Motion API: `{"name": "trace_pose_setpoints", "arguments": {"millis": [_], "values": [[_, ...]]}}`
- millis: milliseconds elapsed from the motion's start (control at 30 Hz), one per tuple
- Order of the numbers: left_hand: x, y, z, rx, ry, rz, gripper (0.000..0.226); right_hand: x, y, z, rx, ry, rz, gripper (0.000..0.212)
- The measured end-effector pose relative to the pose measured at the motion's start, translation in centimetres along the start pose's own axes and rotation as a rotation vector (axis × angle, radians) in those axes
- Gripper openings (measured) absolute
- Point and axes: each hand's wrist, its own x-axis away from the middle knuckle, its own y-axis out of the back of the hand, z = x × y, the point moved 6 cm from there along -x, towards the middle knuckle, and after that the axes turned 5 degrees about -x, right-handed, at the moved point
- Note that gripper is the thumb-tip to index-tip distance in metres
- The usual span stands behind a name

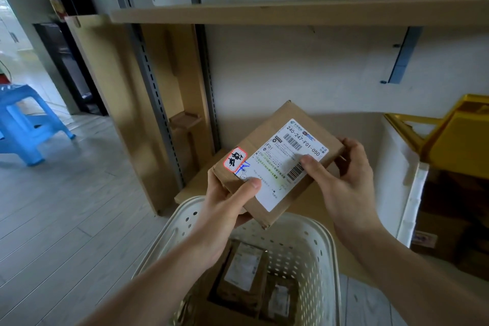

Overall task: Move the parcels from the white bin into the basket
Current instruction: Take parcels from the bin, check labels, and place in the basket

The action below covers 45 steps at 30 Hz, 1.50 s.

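Head view: my left hand (227, 201) and right hand (341, 174) grip the labelled brown cardboard parcel (275, 161) by opposite edges, thumbs pressed on top, steadying it above the perforated cream plastic basket (312, 243).

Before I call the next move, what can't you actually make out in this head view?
- White bin: its contents run past the right edge, parcels left uncountable.
- Basket: the forearms and bottom edge hide part of its load.
- Cardboard parcel: underside unseen; both hands cover its label corners.
- Small label print: too small to read.

Matt cardboard parcel (275, 161), perforated plastic basket (312, 243)
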Motion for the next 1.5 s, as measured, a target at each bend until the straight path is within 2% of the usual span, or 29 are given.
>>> {"name": "trace_pose_setpoints", "arguments": {"millis": [100, 167, 233, 400, 533, 700, 833, 1067, 1300, 1433, 1500], "values": [[0.2, -0.3, 0.2, 0.079, 0.012, 0.025, 0.067, 0.3, -0.4, 0.5, 0.019, 0.036, 0.013, 0.075], [0.3, -0.7, 0.2, 0.105, 0.000, 0.040, 0.062, 0.3, -0.6, 0.4, -0.042, 0.015, 0.020, 0.092], [0.3, -1.0, 0.3, 0.138, -0.001, 0.038, 0.058, 0.4, -0.9, 0.3, -0.113, 0.003, 0.031, 0.087], [0.0, -0.9, 0.4, 0.126, 0.016, 0.006, 0.071, 0.9, -2.1, -0.6, -0.179, -0.072, 0.119, 0.080], [0.3, -0.3, -0.1, -0.073, -0.007, 0.039, 0.057, 0.7, -1.9, -0.3, -0.179, -0.064, 0.171, 0.067], [0.6, -1.0, -0.9, -0.030, -0.067, 0.045, 0.056, 0.9, -1.9, -0.8, -0.092, -0.072, 0.268, 0.049], [0.6, -1.7, -1.7, -0.002, -0.129, -0.007, 0.056, 1.3, -2.2, -1.0, -0.147, -0.111, 0.280, 0.044], [0.6, -2.1, -2.4, -0.003, -0.172, 0.005, 0.057, 1.3, -1.5, -0.1, -0.146, -0.099, 0.240, 0.047], [1.2, -1.5, -2.9, -0.019, -0.216, 0.005, 0.054, 1.5, -1.6, -0.2, -0.101, -0.054, 0.262, 0.042], [1.1, -0.7, -2.9, -0.022, -0.247, -0.021, 0.047, 1.2, -1.8, -0.9, -0.097, -0.107, 0.273, 0.069], [0.8, -0.3, -2.6, -0.016, -0.242, -0.029, 0.051, 1.1, -1.9, -1.2, -0.087, -0.138, 0.291, 0.076]]}}
